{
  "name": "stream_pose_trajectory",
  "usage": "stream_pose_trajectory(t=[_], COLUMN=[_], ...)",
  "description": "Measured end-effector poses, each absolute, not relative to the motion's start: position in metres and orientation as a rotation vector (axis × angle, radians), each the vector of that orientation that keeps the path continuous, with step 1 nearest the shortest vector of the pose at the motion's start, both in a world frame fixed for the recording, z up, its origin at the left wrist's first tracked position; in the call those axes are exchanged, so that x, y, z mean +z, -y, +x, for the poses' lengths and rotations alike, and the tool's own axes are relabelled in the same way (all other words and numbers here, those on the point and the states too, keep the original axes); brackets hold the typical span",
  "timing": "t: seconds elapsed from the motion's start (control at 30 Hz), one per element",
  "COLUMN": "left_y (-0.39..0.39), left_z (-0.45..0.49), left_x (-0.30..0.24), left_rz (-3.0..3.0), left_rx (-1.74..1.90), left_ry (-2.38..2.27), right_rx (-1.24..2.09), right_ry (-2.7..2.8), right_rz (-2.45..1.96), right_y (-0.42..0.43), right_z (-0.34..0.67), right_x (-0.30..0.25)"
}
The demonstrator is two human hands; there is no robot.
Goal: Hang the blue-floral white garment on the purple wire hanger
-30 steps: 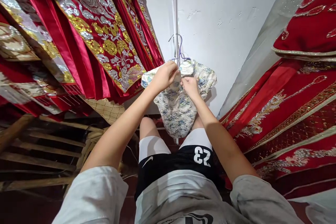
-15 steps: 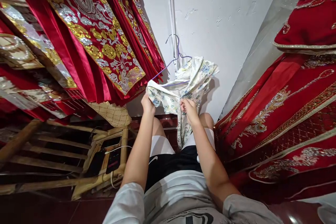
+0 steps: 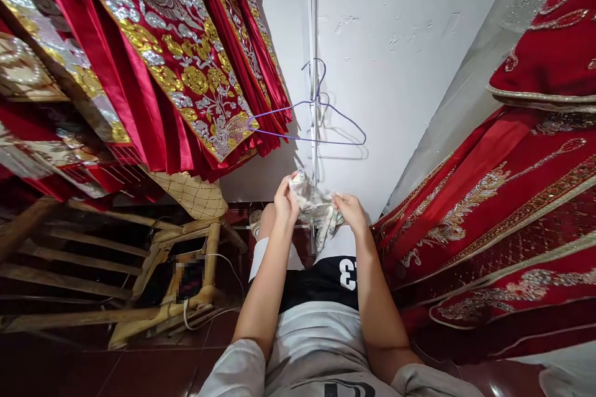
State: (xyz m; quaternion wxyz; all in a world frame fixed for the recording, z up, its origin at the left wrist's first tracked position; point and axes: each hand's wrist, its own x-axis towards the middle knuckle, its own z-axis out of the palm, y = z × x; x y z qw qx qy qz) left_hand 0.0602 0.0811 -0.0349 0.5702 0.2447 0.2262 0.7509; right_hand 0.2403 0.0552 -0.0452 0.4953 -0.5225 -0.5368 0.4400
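A white floral garment (image 3: 313, 201) is bunched between my two hands, low in front of the wall and above my knees. My left hand (image 3: 286, 200) is closed on its left end. On the other side my right hand (image 3: 350, 211) pinches the cloth at the right. Part of the garment hangs down between my thighs, and its full shape is hidden in the folds. Above my hands the purple wire hanger (image 3: 342, 141) hangs bare, its hook at a metal strip (image 3: 313, 31) on the wall.
Red gowns with gold and silver embroidery (image 3: 195, 80) hang at the left. More beaded red gowns (image 3: 503, 217) hang at the right. A bamboo chair (image 3: 161, 316) stands at lower left, with a blurred-out device and a white cable (image 3: 186, 316) on it.
The garment has come off the hanger and is now gathered lower, between my hands. The hanger hangs free. My left hand has moved right and down.
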Motion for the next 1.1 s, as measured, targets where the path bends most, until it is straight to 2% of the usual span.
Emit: stream_pose_trajectory(t=[0.1,0.23,0.37,0.47,0.57,0.67,0.87,1.1], left_y=[-0.061,-0.04,-0.049,-0.062,-0.065,-0.061,-0.064,-0.095], left_z=[0.077,0.077,0.048,0.026,0.012,-0.003,-0.055,-0.117], left_x=[-0.006,0.03,0.047,0.034,0.011,0.001,0.023,0.048], left_rz=[1.038,1.718,2.014,1.746,1.522,1.544,1.87,2.1], left_rx=[1.643,1.602,1.533,1.287,0.96,0.897,0.953,0.789], left_ry=[-0.541,-0.755,-0.929,-0.896,-0.83,-0.873,-1.196,-1.758], right_rx=[1.103,1.543,1.702,1.513,1.106,0.845,0.999,0.725], right_ry=[1.316,1.421,1.673,1.853,1.862,1.691,1.49,1.661], right_rz=[-1.094,-0.653,-0.666,-0.74,-0.715,-0.781,-1.157,-1.124], right_y=[-0.057,-0.063,-0.078,-0.099,-0.131,-0.172,-0.217,-0.188], right_z=[0.225,0.206,0.216,0.233,0.243,0.24,0.219,0.247], right_x=[-0.032,-0.001,0.036,0.063,0.082,0.086,0.056,0.043])
